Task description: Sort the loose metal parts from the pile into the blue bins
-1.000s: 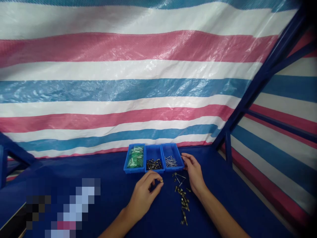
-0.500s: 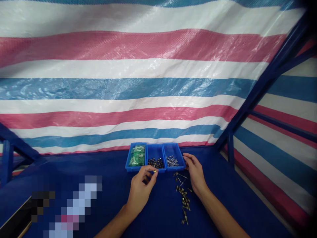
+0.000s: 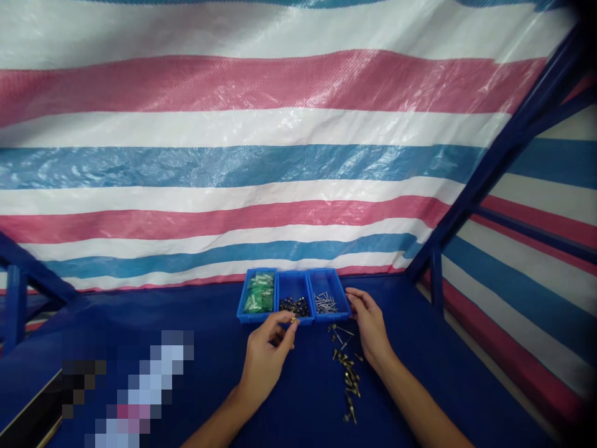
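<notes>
My left hand [image 3: 267,364] is over the front rim of a blue three-compartment tray [image 3: 276,292], pinching a small brass fitting [image 3: 293,320] between thumb and fingers. The fitting sits just above the middle compartment, which holds dark small parts [image 3: 293,306]. Green packets [image 3: 259,294] fill the left compartment, and thin metal pins [image 3: 325,303] lie in the right one. My right hand [image 3: 370,325] grips the tray's right end. Below it, loose brass-and-dark fittings [image 3: 349,376] trail toward me, with several loose pins [image 3: 342,331] near the tray.
The tray and loose parts lie on a dark blue table cover [image 3: 163,311]. A striped pink, white and blue tarp [image 3: 233,162] hangs behind, with a blue metal frame [image 3: 494,155] at right. A pixelated blurred patch [image 3: 140,386] covers the lower left.
My left hand has moved forward from the table to the tray's front rim, carrying the brass fitting. My right hand stays at the tray, and the view has shifted slightly.
</notes>
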A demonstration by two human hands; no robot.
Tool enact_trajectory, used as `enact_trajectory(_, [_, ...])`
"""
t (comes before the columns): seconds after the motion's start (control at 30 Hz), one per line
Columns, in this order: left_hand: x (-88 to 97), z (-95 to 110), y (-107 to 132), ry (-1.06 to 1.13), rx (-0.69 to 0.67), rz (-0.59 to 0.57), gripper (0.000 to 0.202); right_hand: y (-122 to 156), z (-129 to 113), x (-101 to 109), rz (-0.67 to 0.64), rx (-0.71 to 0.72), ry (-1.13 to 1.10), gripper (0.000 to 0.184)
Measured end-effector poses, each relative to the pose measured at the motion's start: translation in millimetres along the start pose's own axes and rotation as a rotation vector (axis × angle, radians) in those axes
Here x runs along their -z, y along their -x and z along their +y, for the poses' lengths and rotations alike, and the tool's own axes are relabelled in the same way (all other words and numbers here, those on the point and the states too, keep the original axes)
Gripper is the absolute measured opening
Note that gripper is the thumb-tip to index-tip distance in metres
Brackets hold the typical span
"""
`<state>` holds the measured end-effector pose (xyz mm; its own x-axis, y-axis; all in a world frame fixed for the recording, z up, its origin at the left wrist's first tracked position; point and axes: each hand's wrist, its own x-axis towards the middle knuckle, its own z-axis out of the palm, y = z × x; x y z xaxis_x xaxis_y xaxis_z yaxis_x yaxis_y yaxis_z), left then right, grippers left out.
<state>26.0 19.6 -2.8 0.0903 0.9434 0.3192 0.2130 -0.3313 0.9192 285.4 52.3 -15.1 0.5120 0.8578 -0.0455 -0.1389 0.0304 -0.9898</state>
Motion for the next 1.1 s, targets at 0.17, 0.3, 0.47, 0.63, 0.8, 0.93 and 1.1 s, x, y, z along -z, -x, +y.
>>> enact_trajectory(0.17, [0.5, -1.0, -0.6, 0.021, -0.016, -0.002, 0.025, 0.0, -0.1, -0.3, 0.003, 0.005, -0.006, 0.042])
enact_trajectory(0.3, [1.5, -0.7, -0.2, -0.007, -0.022, -0.007, 0.025, 1.1, -1.0, -0.3, -0.003, 0.004, -0.001, 0.041])
enact_trajectory(0.47, [1.0, -4.5, 1.3, -0.054, -0.029, 0.006, 0.020, 2.1, -2.5, -0.9, 0.006, 0.001, 0.004, 0.040])
enact_trajectory(0.63, [1.3, -5.1, 1.0, -0.045, -0.044, 0.025, 0.019, 2.5, -2.9, -1.1, 0.002, 0.001, 0.003, 0.040])
enact_trajectory(0.8, [3.6, 0.5, 0.4, -0.055, -0.046, 0.009, 0.018, 2.2, -2.6, -1.0, 0.002, 0.005, 0.002, 0.038])
enact_trajectory(0.93, [6.4, 6.7, -2.2, -0.120, -0.202, 0.079, 0.019, 2.8, -3.3, -1.4, 0.002, 0.010, 0.003, 0.037])
enact_trajectory(1.1, [11.9, 4.6, -7.0, -0.347, -0.336, 0.164, 0.022, 2.2, -2.8, -1.3, 0.006, 0.011, 0.008, 0.038])
